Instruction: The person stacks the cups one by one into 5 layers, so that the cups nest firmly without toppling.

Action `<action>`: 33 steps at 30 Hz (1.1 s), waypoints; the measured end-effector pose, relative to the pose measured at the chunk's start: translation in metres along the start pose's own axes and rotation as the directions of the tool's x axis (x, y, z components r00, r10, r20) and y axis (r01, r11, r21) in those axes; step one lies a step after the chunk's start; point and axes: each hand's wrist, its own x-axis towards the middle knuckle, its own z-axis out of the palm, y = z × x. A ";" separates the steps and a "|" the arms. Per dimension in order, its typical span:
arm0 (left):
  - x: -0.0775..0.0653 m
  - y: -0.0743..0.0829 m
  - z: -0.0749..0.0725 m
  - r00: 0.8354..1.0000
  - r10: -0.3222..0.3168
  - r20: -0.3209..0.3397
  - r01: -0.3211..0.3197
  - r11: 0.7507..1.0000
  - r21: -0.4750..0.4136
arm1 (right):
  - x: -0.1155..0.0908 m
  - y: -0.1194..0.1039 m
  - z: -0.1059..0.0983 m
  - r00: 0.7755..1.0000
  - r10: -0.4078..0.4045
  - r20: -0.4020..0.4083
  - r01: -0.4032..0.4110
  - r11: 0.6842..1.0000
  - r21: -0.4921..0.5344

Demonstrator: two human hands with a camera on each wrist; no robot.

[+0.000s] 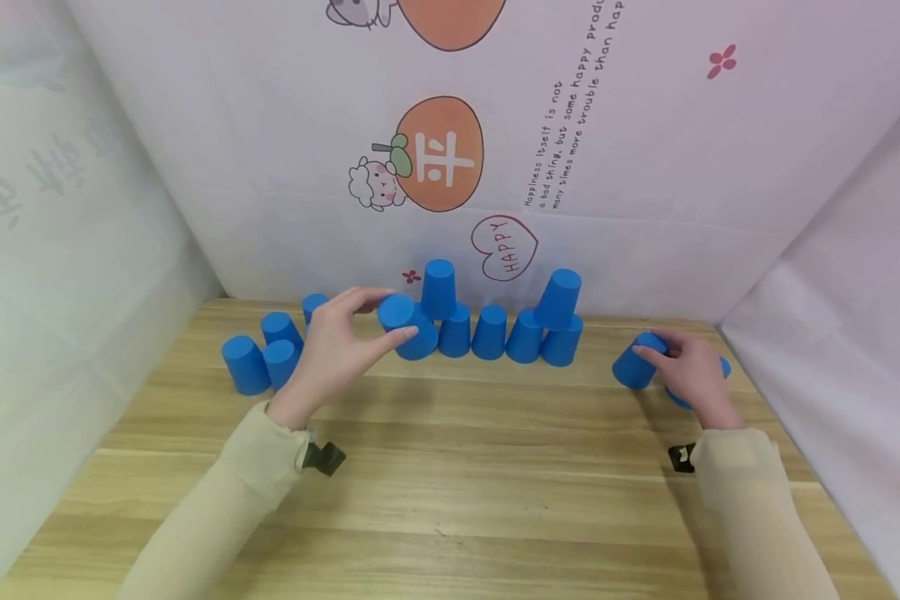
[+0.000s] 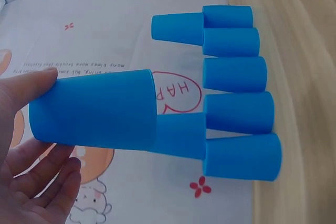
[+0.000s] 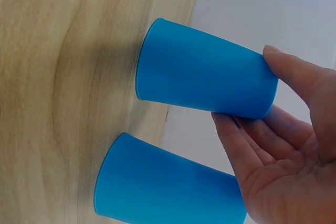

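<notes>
My left hand (image 1: 337,346) pinches an upside-down blue cup (image 1: 397,312) near its base, between thumb and fingers, in front of the left end of a cup row. In the left wrist view this held cup (image 2: 94,109) partly covers an upper cup (image 2: 181,135). Far to the right, my right hand (image 1: 693,371) grips another blue cup (image 1: 634,365) by its narrow end, mouth down; it seems slightly above the table. Beside it stands one more blue cup (image 3: 168,184), mostly hidden by the right hand in the head view.
Several upturned cups line the table's (image 1: 450,467) back edge, including a middle one (image 1: 489,333). Two cups sit on that row, one left (image 1: 439,290), one right (image 1: 558,300). Several more cups (image 1: 246,365) stand at the left. A printed cloth (image 1: 607,167) hangs behind.
</notes>
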 end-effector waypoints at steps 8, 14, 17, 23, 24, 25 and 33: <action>0.058 0.022 0.005 0.997 0.081 -0.007 -0.081 0.995 -0.050 | 0.000 0.001 -0.001 1.000 0.014 0.017 -0.014 1.000 0.015; 0.099 0.036 0.007 0.993 0.113 -0.017 -0.113 0.994 -0.002 | 0.000 0.001 -0.002 1.000 0.019 0.023 -0.019 1.000 0.012; 0.115 0.042 0.011 0.995 0.098 0.014 -0.098 0.995 0.026 | 0.001 0.002 -0.002 0.999 0.022 0.027 -0.022 1.000 0.009; 0.137 0.043 0.027 0.995 0.083 0.052 -0.086 0.995 0.051 | 0.002 0.002 -0.002 0.999 0.031 0.031 -0.032 0.999 0.007; 0.139 0.042 0.030 0.995 0.085 0.056 -0.088 0.995 0.053 | 0.002 0.002 -0.002 0.999 0.033 0.031 -0.033 0.999 0.008; 0.141 0.041 0.034 0.994 0.085 0.064 -0.088 0.994 0.057 | 0.002 0.002 -0.002 0.999 0.034 0.030 -0.035 0.999 0.008; 0.139 0.020 0.065 0.986 0.117 0.123 -0.119 0.993 0.016 | -0.001 0.001 -0.004 0.999 0.031 0.040 -0.031 0.999 0.021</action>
